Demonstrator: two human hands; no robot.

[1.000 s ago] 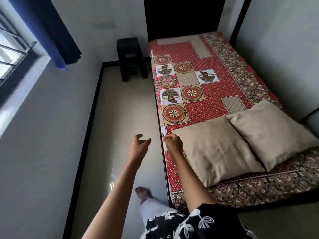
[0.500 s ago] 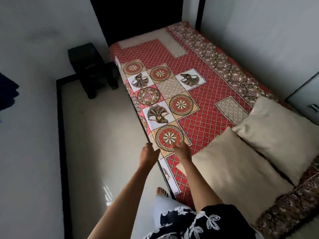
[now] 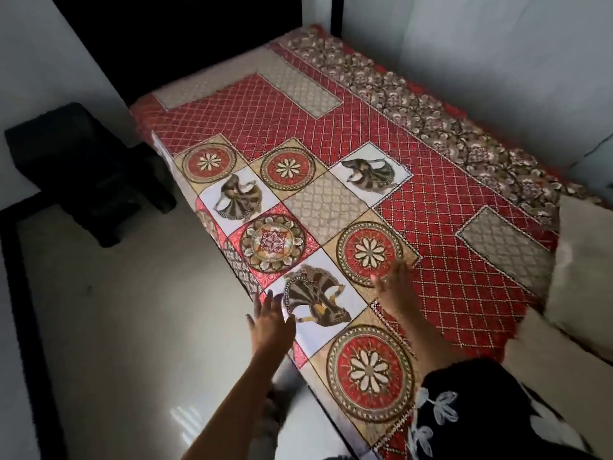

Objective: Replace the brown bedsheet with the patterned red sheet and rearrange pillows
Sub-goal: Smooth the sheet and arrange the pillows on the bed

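Patterned red sheet (image 3: 414, 180) covers the bed; no brown sheet in view. Since a second ago both hands have left the pillow end and moved up the near edge. Left hand (image 3: 270, 322) and right hand (image 3: 396, 290) now spread flat, gripping nothing, probably smoothing; contact blurred. Beige pillows (image 3: 583, 283) cut off at right edge. Black stool (image 3: 89, 171) dim beside the bed.

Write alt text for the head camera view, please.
Two open hands, left hand and right hand, reach over a red patterned sheet spread on a bed. Beige pillows lie at the right edge; a black stool stands on the floor.
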